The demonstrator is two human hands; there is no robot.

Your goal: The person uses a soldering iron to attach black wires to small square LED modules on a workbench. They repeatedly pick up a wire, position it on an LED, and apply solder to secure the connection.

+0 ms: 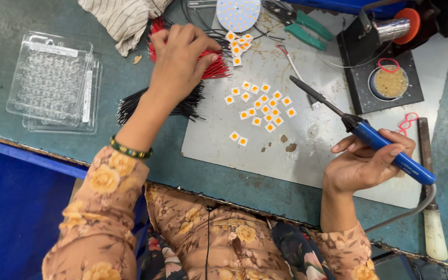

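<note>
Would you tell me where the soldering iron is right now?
In the head view the blue-handled soldering iron is on the right, held in the right hand, its tip over the metal sheet beside the small square chips.

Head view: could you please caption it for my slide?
Left hand reaches into red wires; right hand holds blue soldering iron.

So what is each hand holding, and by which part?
Right hand: soldering iron, by its blue handle. Left hand rests on red wires; grip unclear.

Your iron (385, 148) has a glossy blue plastic grip; the plate (312, 129) is scuffed matt metal, the trays (53, 83) clear plastic
</note>
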